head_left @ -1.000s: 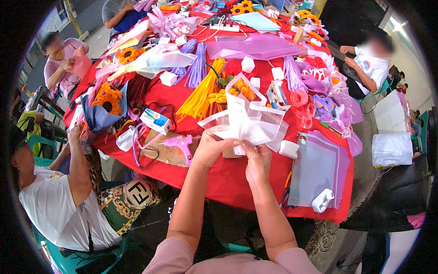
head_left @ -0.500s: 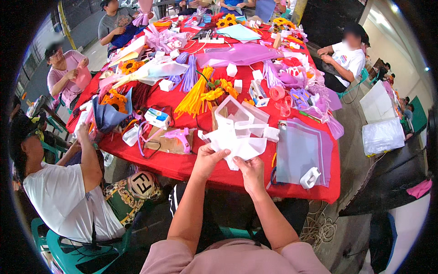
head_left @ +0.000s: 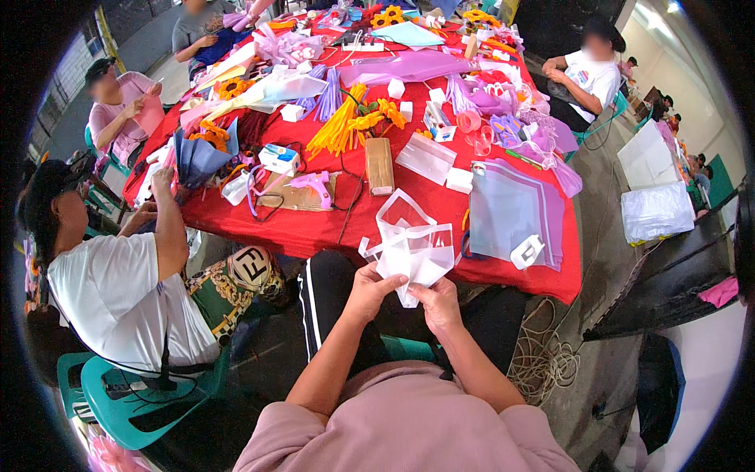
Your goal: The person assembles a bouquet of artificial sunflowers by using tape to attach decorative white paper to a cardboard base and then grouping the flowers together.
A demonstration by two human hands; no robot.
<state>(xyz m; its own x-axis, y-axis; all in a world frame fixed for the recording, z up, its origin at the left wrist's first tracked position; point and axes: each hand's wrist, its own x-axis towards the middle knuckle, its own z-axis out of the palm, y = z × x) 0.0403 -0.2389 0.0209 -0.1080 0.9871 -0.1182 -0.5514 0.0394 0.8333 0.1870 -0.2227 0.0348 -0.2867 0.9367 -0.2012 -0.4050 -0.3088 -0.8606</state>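
My left hand [head_left: 370, 293] and my right hand [head_left: 437, 304] are closed on the gathered lower end of a white, partly see-through wrapping sheet [head_left: 421, 256]. Its folded corners fan out above my fingers, just over the near table edge. Beyond it on the red cloth lie a brown block [head_left: 379, 167], some clear white-edged sheets [head_left: 426, 156] and a white foam cube [head_left: 459, 180]. To the left, a pink-purple glue gun [head_left: 313, 187] rests on cardboard [head_left: 292, 193]. To the right, a white tape dispenser [head_left: 526, 252] sits on lilac-bordered sheets [head_left: 513, 208].
Yellow pipe cleaners [head_left: 336, 130], lilac wrapping [head_left: 405, 68] and a blue-wrapped sunflower bouquet [head_left: 203, 157] crowd the red table [head_left: 314, 234]. A person in white [head_left: 130, 291] sits close at my left on a green chair [head_left: 118, 405]. Coiled cable [head_left: 543, 363] lies on the floor at right.
Both hands have drawn the wrapping sheet back toward my body, off the tabletop area. The brown block and clear sheets behind it now show more fully.
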